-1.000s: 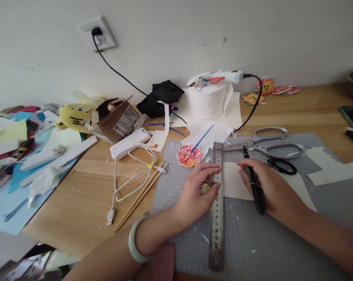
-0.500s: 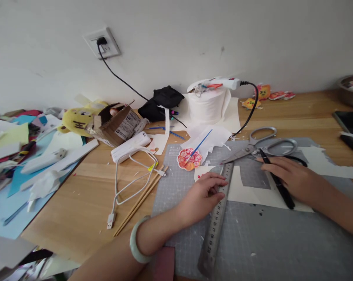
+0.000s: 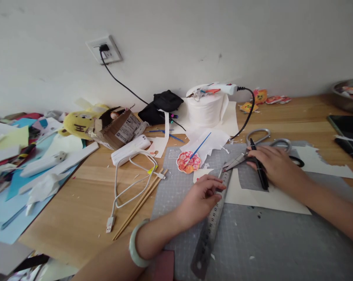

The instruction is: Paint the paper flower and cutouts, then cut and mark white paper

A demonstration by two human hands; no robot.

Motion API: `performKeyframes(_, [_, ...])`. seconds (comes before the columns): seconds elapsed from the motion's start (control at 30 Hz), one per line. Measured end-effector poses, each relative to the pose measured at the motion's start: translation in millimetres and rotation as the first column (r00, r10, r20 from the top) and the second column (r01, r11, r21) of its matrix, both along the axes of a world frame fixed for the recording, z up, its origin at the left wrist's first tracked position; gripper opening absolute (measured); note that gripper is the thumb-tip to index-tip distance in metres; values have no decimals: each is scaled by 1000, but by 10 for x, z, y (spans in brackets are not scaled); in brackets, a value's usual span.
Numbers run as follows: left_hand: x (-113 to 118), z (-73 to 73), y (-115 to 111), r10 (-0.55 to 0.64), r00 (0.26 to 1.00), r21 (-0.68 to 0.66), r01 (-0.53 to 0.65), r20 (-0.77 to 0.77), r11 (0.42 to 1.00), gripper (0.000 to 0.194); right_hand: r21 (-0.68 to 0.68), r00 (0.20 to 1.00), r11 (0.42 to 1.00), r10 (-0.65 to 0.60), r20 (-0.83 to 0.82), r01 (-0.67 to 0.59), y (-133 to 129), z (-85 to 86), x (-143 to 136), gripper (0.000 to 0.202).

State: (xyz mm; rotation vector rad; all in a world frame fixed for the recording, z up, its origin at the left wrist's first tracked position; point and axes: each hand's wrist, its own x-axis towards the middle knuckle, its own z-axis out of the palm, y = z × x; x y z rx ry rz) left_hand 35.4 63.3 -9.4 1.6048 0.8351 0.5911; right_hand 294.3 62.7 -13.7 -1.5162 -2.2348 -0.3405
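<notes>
My left hand [image 3: 202, 197] lies over the metal ruler [image 3: 208, 230], its fingers curled at the ruler's upper part; whether it grips the ruler is hard to make out. A black pen [image 3: 259, 166] is held in my right hand [image 3: 273, 166], beside the silver scissors [image 3: 239, 159]. White paper [image 3: 270, 201] with a cut-out opening lies under the right hand on the grey cutting mat [image 3: 282, 242]. Left of the scissors is a red and orange flower cut-out [image 3: 188, 162] with a blue stick [image 3: 200, 146] on it.
A tissue roll [image 3: 204, 111] with a white corded tool [image 3: 223, 89] on top stands by the wall. At left are a white power bank [image 3: 131, 149], its cable, two chopsticks [image 3: 139, 205], a cardboard box [image 3: 118, 128] and piled paper. A metal bowl [image 3: 348, 95] sits far right.
My right hand has moved left with the pen, closer to the scissors. The ruler's lower end has swung slightly left. My left hand is nearly where it was.
</notes>
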Motion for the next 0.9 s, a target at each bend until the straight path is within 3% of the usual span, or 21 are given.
performKeyframes(0.57, [-12, -6, -3, -23, 1000, 36, 23, -17, 999, 23, 5, 989, 989, -148, -4, 148, 387, -57, 103, 46])
performKeyframes(0.8, [-14, 14, -6, 0, 1000, 37, 1, -26, 999, 22, -11, 981, 981, -196, -4, 195, 374, -12, 45, 37])
performKeyframes(0.9, [-24, 41, -8, 59, 998, 44, -60, 29, 997, 24, 1, 980, 981, -195, -25, 195, 277, 68, -48, 31])
